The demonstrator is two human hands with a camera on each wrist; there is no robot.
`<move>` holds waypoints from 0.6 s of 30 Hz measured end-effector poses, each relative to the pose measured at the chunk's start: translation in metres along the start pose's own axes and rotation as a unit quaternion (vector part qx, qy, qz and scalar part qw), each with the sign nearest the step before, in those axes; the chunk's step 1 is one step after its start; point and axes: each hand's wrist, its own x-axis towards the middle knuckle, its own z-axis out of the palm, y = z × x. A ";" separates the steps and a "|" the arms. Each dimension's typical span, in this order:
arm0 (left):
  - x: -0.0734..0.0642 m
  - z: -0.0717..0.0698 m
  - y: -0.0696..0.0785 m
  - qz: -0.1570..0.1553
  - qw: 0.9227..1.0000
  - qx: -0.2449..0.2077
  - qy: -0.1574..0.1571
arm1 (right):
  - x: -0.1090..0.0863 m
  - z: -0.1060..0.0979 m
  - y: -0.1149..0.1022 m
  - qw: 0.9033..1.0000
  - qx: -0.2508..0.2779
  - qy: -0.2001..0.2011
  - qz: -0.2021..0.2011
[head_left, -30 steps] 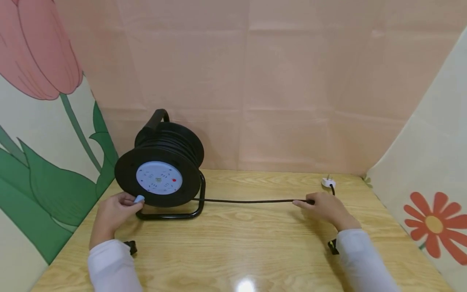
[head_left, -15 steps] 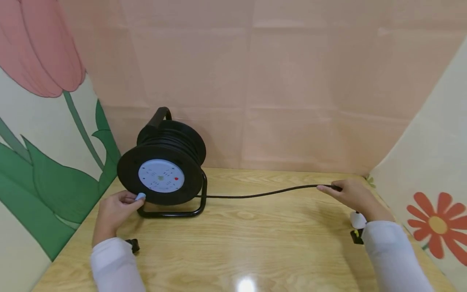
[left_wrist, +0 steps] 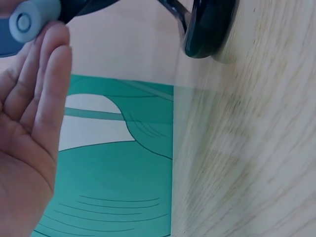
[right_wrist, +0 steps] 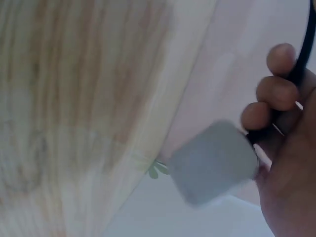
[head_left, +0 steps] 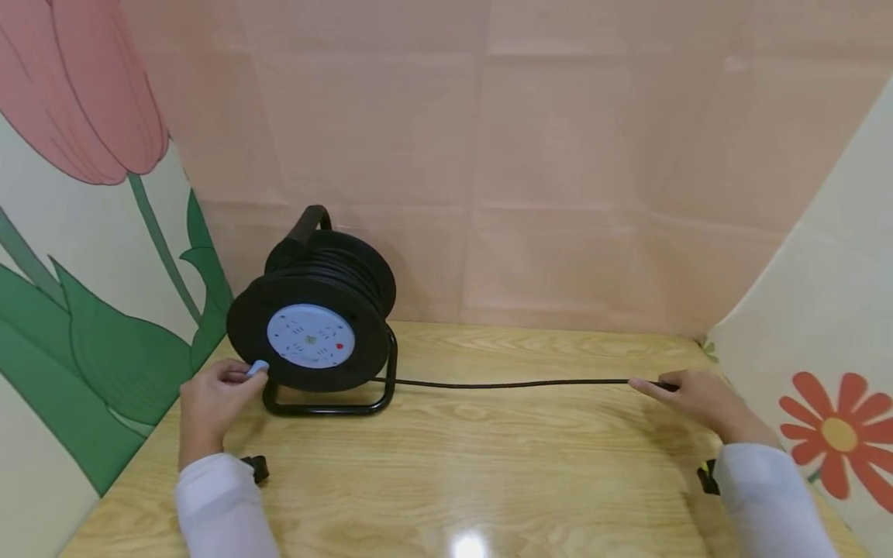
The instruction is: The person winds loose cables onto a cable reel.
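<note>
A black cable reel [head_left: 244,310] with a pale blue socket face [head_left: 310,336] stands on the left of the table. My left hand [head_left: 215,403] pinches the light blue knob [head_left: 258,368] at the lower left of its front disc. In the left wrist view this knob [left_wrist: 33,20] shows its round end beside the thumb. From the reel a black cable [head_left: 502,385] runs almost straight to my right hand [head_left: 701,399], whose fingers curl round it. A white plug [right_wrist: 215,163] hangs off the cable close below that hand in the right wrist view; the head view hides it.
The reel rests on a black tube stand [head_left: 324,411] and has a black carrying handle [head_left: 307,225] on top. Beneath lies a wood-grain table [head_left: 453,465]. A pink backdrop [head_left: 558,194] rises behind, with flower-printed panels [head_left: 858,310] at both sides.
My right hand has moved right with the cable, rising and then dropping lower. The plug has gone out of sight in the head view. The reel's disc and knob have turned slightly clockwise.
</note>
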 end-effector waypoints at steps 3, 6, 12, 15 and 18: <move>-0.001 0.000 0.001 -0.011 1.000 -0.012 0.018 | -0.002 0.006 -0.001 1.000 -0.010 -0.023 0.002; -0.001 -0.001 0.000 -0.018 0.999 -0.023 0.031 | -0.002 0.009 -0.008 0.998 -0.013 -0.056 0.013; -0.001 0.001 0.000 -0.027 0.995 -0.070 0.066 | 0.000 0.009 -0.023 0.995 -0.051 -0.075 0.041; -0.001 0.002 0.001 -0.034 0.991 -0.097 0.090 | 0.002 0.012 -0.026 0.995 -0.055 -0.069 0.055; 0.000 0.003 0.003 -0.038 0.987 -0.111 0.107 | 0.004 0.015 -0.025 0.995 -0.048 -0.075 0.051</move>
